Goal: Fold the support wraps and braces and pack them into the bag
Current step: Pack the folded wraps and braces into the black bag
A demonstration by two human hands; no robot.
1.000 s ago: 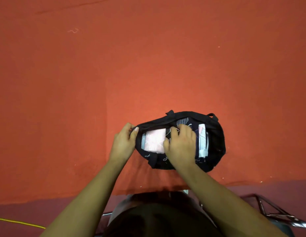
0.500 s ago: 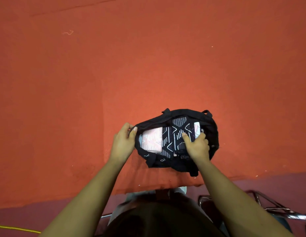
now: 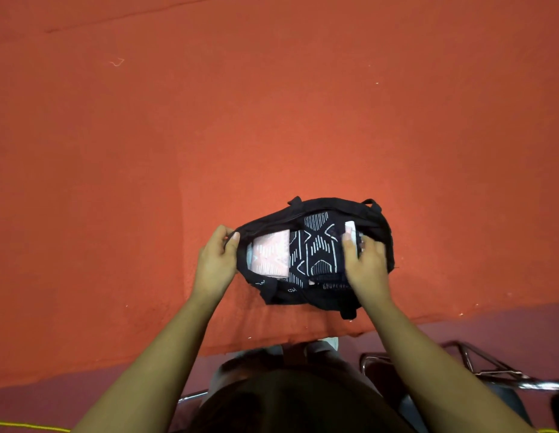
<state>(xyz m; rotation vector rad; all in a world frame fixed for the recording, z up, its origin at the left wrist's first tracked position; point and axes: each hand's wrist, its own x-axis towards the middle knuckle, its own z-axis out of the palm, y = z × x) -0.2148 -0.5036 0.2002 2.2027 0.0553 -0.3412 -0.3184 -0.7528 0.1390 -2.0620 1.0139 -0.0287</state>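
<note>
A black fabric bag point(image 3: 318, 300) lies open-mouthed on an orange-red cloth-covered surface point(image 3: 272, 120), close to the edge nearest the person. Small white markings sit on the bag's near wall, one towards its left end and one a little further along, but they are too small and blurred to read. Inside the bag three folded items lie side by side: a pink wrap point(image 3: 270, 256) with pale line patterning at the left end, a dark wrap point(image 3: 315, 248) printed with white dashes and chevrons in the middle, touching the pink one, and a pale folded piece point(image 3: 350, 228) at the right end. The left hand point(image 3: 215, 264) is at the bag's left end, thumb and forefinger pinching the rim there. The right hand point(image 3: 365, 267) reaches into the bag's right end, its fingers bent, with the pale folded piece caught between thumb and fingers and the palm covering the rim on that side. Two short strap loops stand up from the bag's far edge. Below the bag, past the surface's edge, a metal chair frame point(image 3: 490, 375) shows to the right.
</note>
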